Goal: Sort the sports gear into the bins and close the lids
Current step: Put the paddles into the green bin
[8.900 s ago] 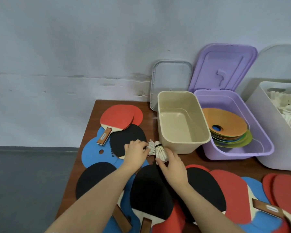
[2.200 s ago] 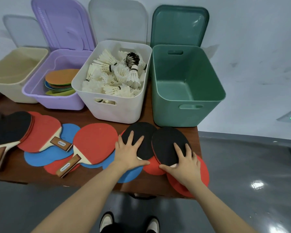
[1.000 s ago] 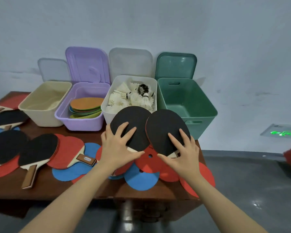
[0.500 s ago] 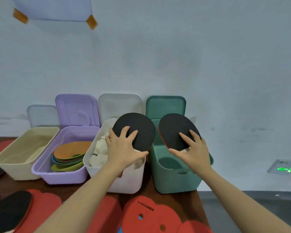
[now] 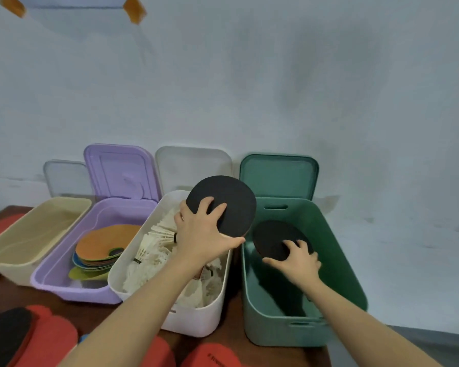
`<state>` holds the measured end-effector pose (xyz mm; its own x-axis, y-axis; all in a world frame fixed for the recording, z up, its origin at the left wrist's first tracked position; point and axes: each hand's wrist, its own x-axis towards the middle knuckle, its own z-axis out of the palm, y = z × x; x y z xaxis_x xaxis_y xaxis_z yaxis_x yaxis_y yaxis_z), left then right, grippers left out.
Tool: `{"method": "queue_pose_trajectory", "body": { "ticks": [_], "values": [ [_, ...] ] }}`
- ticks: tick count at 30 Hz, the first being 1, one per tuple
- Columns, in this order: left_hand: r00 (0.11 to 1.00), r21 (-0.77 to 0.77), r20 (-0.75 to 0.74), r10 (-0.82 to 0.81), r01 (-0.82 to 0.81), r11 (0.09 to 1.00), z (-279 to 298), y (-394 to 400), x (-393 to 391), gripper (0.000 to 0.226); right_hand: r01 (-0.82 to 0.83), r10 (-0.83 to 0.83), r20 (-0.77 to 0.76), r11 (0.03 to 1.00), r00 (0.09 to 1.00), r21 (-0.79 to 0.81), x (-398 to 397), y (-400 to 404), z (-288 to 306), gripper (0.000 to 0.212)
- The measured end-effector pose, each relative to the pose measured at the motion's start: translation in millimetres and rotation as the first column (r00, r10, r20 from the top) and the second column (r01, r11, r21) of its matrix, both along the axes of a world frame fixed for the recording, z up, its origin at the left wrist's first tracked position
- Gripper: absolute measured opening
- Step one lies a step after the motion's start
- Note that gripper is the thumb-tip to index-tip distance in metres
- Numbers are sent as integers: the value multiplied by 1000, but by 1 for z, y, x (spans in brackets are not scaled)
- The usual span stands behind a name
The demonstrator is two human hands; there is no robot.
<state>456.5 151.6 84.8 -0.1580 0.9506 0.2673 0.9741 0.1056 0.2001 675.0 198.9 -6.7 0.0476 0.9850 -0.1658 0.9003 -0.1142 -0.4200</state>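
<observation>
A: Where are the two paddles?

B: The right hand (image 5: 296, 260) has one black-faced paddle (image 5: 276, 241) down inside the green bin (image 5: 337, 260), thumb under the near edge and fingers curled over the rubber. The left hand (image 5: 202, 234) grips the other paddle (image 5: 228, 202) at the base of the blade, held up over the gap between the white bin (image 5: 196, 321) and the green one.

A: How do they handle?

B: Stiff and flat, light I'd judge — a wooden blade with grippy rubber, so a pinch near the neck holds well. Neither handle shows; the hands cover them. They look sturdy enough to set down flat without fuss.

A: Any worry nearby?

B: The shuttlecocks (image 5: 154, 250) heaped in the white bin sit right under the left hand — feathers are fragile, so the raised paddle should pass over to the right, not dip.

A: And further out?

B: Flat coloured discs (image 5: 101, 247) lie in the purple bin (image 5: 64, 282) to the left, with a beige bin (image 5: 16, 260) beyond it. All four lids lean open against the far wall, the green lid (image 5: 278, 176) among them. More paddles (image 5: 32, 337) lie on the near part of the desk (image 5: 8, 295), so sorting looks well short of done.
</observation>
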Motion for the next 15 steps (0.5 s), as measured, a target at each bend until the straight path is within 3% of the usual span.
{"method": "queue_pose_trajectory", "body": {
  "ticks": [3,6,9,12,15],
  "values": [
    [999,-43,29,-31,32,999,-5,10,7,88,-8,8,-9,998,1000,-69,5,8,-16,88],
    [994,-55,84,-67,71,996,-7,20,19,88,22,-25,-70,999,997,-44,10,14,-22,69],
    [987,-57,119,-104,111,992,-8,27,37,88,21,-12,-75,991,997,129,13,14,-11,55],
    [983,-62,107,-148,155,986,-9,34,57,90,56,33,-214,916,976,397,25,6,14,46],
    [978,-79,92,-190,197,977,-12,41,80,91,60,62,-221,861,973,505,46,3,41,47]
  ]
}}
